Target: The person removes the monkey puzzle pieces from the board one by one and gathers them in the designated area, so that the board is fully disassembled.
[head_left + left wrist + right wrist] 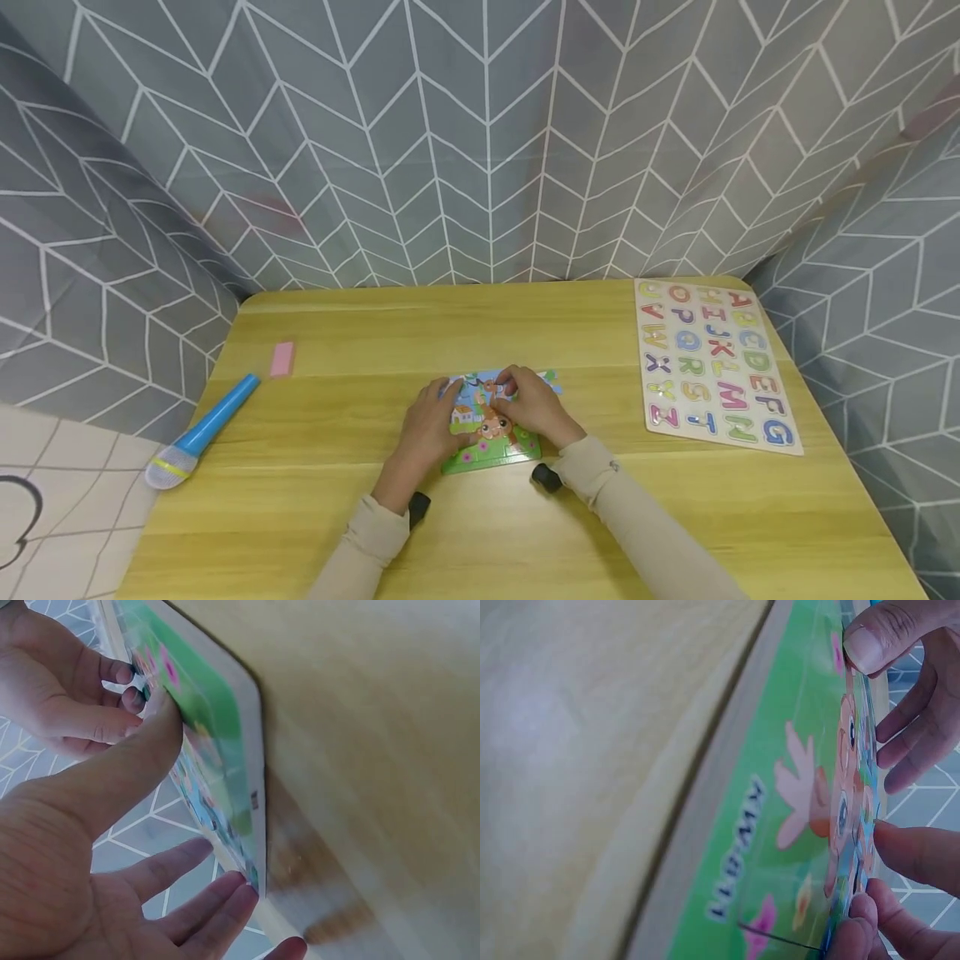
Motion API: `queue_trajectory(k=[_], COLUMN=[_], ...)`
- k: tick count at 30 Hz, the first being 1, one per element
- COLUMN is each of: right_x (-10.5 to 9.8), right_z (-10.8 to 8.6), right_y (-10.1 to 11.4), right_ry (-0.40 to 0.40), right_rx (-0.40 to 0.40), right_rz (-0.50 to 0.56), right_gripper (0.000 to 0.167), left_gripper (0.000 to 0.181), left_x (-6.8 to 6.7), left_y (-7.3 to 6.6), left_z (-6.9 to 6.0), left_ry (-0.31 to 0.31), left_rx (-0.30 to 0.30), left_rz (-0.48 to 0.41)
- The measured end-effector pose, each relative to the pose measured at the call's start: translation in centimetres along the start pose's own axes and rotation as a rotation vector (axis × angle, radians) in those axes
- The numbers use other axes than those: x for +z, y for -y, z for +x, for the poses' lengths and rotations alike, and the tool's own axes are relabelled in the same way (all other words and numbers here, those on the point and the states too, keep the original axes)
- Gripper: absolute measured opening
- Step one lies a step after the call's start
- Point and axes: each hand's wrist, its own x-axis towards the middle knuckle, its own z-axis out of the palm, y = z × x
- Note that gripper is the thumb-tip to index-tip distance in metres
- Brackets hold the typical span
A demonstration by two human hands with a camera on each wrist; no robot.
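Observation:
A jigsaw puzzle (487, 454) with a cartoon monkey on a green and blue ground lies flat on the table. My left hand (429, 425) spans its left side: the thumb presses on the picture, and the other fingers reach fairly straight along the edge in the left wrist view. Over the upper right part, my right hand (538, 407) has its thumb and curled fingers close together at the picture, pinching what looks like a puzzle piece. That piece is mostly hidden by the fingertips. The right wrist view shows printed lettering (735, 851) on the puzzle's green border.
An alphabet board (712, 367) with coloured letters lies at the right of the wooden table (337, 333). To the left are a pink block (282, 359) and a blue toy microphone (217, 417) at the table's edge. A grey patterned curtain (480, 150) hangs behind.

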Motion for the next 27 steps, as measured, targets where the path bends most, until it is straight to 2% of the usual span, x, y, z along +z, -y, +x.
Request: queue_trajectory(k=[5,11,21,27], right_x=[0.08,-0.16,0.1,0.23], right_z=[0.03,0.43,0.27,0.11], right_y=[-0.49,-0.71,-0.65,-0.52], right_ry=[0.027,0.006,-0.025,-0.058], right_rx=[0.014,0.02,0.052,0.054], right_rz=[0.034,0.063,0.183,0.202], right_gripper=[0.031,0.029,0.023,0.016], left_gripper=[0.088,0.088,0.089,0.088], left_x=[0.02,-0.14,-0.27,-0.38], left_y=[-0.05,-0.24,-0.25,-0.28], left_z=[-0.12,0.38,0.2,-0.05], left_ry=[0.023,0.019,0.067,0.083], left_rx=[-0.001,0.02,-0.013,-0.023], left_rz=[0.004,0.01,0.015,0.008])
